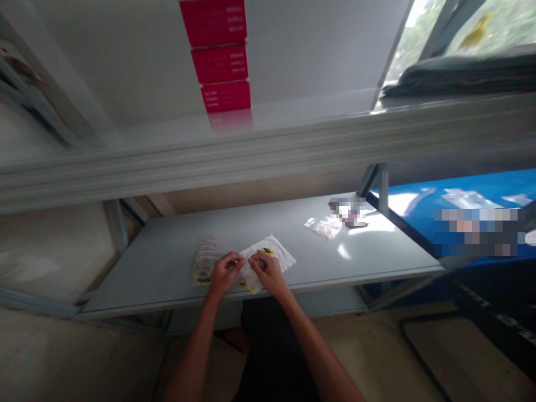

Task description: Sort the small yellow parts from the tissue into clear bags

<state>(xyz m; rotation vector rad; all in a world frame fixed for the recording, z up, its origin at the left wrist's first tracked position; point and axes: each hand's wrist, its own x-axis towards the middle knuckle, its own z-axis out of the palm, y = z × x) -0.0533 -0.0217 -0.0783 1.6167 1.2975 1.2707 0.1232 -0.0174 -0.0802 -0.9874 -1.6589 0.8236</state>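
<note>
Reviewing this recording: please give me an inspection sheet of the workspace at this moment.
surface: grey metal shelf, with a shelf beam above it.
job's things: white plastic bag under the hands, small yellow pieces on and beside it; stack of clear packets holding yellow pieces, to the left.
clutter: small clear bag; blurred packet.
grippers: left hand and right hand, fingers curled over the bag; anything held cannot be told.
cables: nothing seen.
surroundings: three red labels; blue surface; folded dark cloth.
</note>
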